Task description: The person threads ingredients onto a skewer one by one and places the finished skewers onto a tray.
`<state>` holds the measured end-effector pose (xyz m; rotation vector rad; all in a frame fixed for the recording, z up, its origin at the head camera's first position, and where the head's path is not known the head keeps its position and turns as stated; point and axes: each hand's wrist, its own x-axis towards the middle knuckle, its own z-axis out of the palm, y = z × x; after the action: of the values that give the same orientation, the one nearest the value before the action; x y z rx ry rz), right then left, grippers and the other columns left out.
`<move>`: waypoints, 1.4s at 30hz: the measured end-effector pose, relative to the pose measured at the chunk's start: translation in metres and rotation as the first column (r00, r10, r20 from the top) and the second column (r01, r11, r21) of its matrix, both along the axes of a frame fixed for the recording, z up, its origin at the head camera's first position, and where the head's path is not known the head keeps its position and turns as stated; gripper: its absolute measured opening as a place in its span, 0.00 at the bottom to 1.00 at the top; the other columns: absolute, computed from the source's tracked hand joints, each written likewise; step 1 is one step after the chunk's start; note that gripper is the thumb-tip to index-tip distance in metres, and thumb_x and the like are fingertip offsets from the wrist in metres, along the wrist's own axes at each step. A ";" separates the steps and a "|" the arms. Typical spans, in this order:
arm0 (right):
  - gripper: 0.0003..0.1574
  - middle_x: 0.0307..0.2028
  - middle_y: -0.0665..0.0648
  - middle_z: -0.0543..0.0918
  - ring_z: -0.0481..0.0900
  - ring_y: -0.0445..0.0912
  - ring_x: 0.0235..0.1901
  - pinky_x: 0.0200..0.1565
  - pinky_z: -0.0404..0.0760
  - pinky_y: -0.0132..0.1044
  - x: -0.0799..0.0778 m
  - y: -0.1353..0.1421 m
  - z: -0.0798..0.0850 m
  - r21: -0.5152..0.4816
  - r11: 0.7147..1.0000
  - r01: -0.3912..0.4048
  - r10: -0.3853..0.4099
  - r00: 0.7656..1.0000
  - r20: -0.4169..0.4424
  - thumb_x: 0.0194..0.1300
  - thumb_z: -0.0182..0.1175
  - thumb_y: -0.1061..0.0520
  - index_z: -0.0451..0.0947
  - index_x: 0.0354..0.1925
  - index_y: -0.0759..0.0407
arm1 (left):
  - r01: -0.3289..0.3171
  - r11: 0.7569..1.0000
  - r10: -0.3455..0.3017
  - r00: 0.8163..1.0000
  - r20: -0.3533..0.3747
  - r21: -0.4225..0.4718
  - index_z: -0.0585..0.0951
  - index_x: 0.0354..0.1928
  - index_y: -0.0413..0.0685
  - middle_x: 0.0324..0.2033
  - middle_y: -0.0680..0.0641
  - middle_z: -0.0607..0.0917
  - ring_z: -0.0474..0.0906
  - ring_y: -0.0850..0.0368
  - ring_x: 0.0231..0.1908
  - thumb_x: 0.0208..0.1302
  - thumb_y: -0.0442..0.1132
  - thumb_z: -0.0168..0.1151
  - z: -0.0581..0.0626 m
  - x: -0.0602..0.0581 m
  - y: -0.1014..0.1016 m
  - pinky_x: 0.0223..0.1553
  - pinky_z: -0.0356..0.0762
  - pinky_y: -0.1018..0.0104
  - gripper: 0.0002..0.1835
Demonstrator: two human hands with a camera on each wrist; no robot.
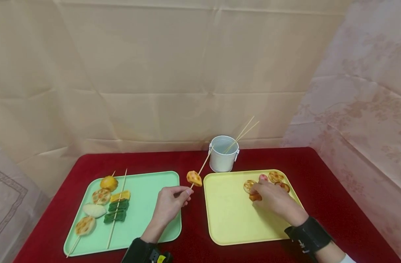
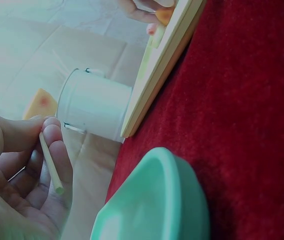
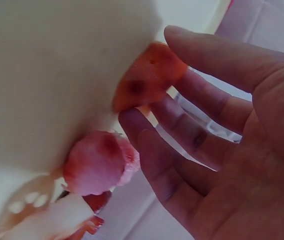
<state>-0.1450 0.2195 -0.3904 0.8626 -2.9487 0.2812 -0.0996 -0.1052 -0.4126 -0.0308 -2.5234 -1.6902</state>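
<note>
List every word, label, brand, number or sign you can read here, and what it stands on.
No readable text in any view.
Yellow patch by the left wrist strap: too small to tell whether it bears lettering.
Bucket, green tray, yellow tray: no lettering on the sides that show.

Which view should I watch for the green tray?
Head: it shows most of the green tray, with both skewers on it; the left hand and arm hide part of its right side. Left wrist catches just one corner; right wrist shows none of it.
</note>
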 end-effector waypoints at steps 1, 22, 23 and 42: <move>0.13 0.27 0.42 0.73 0.71 0.40 0.30 0.28 0.71 0.35 0.000 0.000 -0.001 0.005 1.000 -0.005 0.005 1.000 -0.021 0.49 0.70 0.59 0.76 0.28 0.45 | 0.001 1.000 -0.001 1.000 0.000 0.003 0.87 0.34 0.39 0.22 0.44 0.84 0.77 0.59 0.21 0.61 0.41 0.66 0.000 0.000 0.000 0.24 0.78 0.69 0.11; 0.08 0.25 0.45 0.81 0.78 0.40 0.25 0.28 0.74 0.34 -0.012 -0.005 0.009 -0.169 0.977 0.128 -0.136 0.990 -0.034 0.53 0.69 0.51 0.80 0.30 0.50 | -0.002 1.000 0.002 1.000 0.002 0.009 0.87 0.35 0.39 0.23 0.43 0.84 0.77 0.59 0.21 0.61 0.41 0.66 0.000 -0.002 -0.002 0.26 0.78 0.69 0.11; 0.08 0.27 0.45 0.83 0.80 0.40 0.27 0.28 0.75 0.35 -0.012 -0.006 0.011 -0.200 0.970 0.135 -0.143 0.990 -0.023 0.54 0.69 0.51 0.81 0.31 0.51 | -0.002 1.000 0.002 1.000 0.003 0.009 0.87 0.35 0.39 0.23 0.43 0.84 0.77 0.59 0.21 0.61 0.41 0.66 0.000 -0.001 -0.002 0.25 0.78 0.69 0.11; 0.28 0.39 0.64 0.82 0.83 0.52 0.37 0.42 0.82 0.39 -0.038 -0.056 0.022 -0.737 0.520 0.432 0.012 0.859 0.512 0.64 0.63 0.47 0.71 0.50 0.67 | 0.016 1.000 -0.016 1.000 -0.004 0.004 0.87 0.34 0.40 0.22 0.45 0.84 0.78 0.58 0.21 0.61 0.41 0.66 0.000 0.000 -0.004 0.24 0.78 0.69 0.10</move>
<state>-0.1829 0.1635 -0.3680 0.2623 -2.6098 1.9272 -0.0998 -0.1094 -0.4125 -0.0542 -2.5233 -1.6994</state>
